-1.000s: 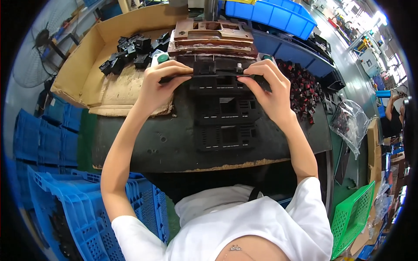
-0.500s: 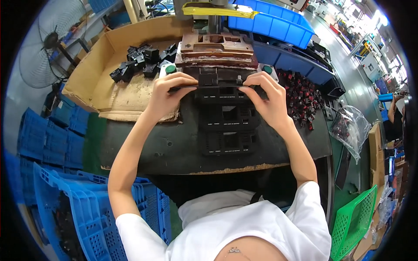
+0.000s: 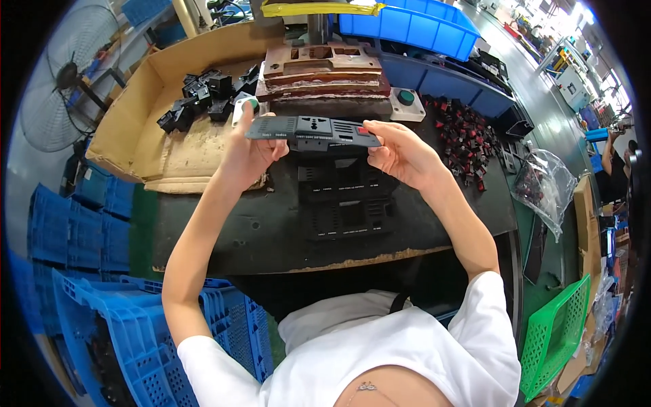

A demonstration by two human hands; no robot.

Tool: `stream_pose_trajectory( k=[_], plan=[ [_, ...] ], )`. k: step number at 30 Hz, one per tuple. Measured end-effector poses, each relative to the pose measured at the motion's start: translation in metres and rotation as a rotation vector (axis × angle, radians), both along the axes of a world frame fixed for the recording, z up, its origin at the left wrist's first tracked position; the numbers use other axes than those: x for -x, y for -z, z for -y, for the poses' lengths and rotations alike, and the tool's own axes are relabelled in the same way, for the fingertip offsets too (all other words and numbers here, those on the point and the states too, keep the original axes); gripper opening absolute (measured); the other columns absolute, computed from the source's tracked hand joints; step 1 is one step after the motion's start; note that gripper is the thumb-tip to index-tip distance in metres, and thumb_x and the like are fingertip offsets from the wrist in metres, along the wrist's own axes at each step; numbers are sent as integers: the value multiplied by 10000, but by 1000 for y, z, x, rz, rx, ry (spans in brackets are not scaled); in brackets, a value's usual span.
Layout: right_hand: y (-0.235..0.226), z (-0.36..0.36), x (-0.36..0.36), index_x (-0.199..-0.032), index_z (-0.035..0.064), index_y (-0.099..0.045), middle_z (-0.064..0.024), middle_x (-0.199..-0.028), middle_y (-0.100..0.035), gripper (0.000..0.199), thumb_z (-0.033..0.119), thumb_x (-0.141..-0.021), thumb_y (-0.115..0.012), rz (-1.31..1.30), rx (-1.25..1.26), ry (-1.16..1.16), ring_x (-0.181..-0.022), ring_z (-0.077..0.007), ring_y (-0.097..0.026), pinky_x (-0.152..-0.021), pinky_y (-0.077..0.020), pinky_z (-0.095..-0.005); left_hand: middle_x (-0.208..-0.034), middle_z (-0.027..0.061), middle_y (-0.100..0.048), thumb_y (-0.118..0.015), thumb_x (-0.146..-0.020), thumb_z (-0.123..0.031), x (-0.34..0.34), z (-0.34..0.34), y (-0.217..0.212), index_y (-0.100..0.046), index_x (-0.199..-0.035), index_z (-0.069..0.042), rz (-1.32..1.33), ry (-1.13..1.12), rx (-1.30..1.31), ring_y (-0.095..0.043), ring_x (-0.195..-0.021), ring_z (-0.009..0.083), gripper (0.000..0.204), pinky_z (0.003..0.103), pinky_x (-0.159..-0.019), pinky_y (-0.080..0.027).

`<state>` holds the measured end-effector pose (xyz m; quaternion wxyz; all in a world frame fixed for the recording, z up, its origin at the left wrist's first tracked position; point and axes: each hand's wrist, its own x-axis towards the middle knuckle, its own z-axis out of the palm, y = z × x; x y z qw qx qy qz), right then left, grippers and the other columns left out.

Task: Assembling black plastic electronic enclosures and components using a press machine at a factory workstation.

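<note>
Both my hands hold a black plastic panel (image 3: pixel 278 127) above the table, its face tilted up. A universal socket (image 3: pixel 314 125) sits in its middle, and a red switch (image 3: pixel 366 130) shows near its right end. My left hand (image 3: pixel 247 157) closes round the left end, thumb raised along it and fingers curled underneath. Thumb and fingers of my right hand (image 3: pixel 405 150) pinch the right end. On the table below lie two similar black panels (image 3: pixel 327 175) with square openings, one nearer me than the other. Part of another panel seems to show just under the held one, mostly hidden.
Behind the panels stands a press with a layered brown fixture (image 3: pixel 322 78), flanked by green buttons (image 3: pixel 405 97). A cardboard tray (image 3: pixel 129 136) at left holds black socket blocks (image 3: pixel 218 84). Small red-and-black switches (image 3: pixel 468 139) are heaped at right. Blue crates (image 3: pixel 146 332) stand lower left.
My hands have lifted the panel and turned it from edge-on to face up, so its socket and red switch now show. My left hand has shifted its hold under the left end.
</note>
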<state>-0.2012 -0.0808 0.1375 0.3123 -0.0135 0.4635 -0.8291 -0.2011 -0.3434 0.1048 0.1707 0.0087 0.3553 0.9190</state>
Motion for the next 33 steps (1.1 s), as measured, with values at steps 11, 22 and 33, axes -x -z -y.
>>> stream_pose_trajectory(
  k=[11,22,33],
  plan=[
    [15,-8,7,-847,12,-576,9,-635,-525,155,136,-910,-509,51,186,-90,-449,-9,-388,-440,-324,-166,-767,114,-614,-570,-828,-69,-4,0,7,-561,-852,12,-207,-25,403,-566,-647,175,85,285,-637,-462],
    [4,1,-9,-782,79,-419,31,-593,-468,192,169,-902,-539,-726,-199,174,-520,-74,-541,-470,-346,-183,-840,134,-641,-600,-846,-164,-23,-8,-29,-610,-984,73,-396,310,569,-613,-733,180,274,280,-693,-481],
    [-4,8,-31,-832,22,-466,-14,-675,-549,100,71,-890,-532,-897,-167,10,-538,-58,-533,-500,-418,-190,-723,148,-656,-592,-862,-131,-102,-68,-15,-639,-803,48,-334,-531,357,-622,-633,182,194,283,-642,-472]
  ],
)
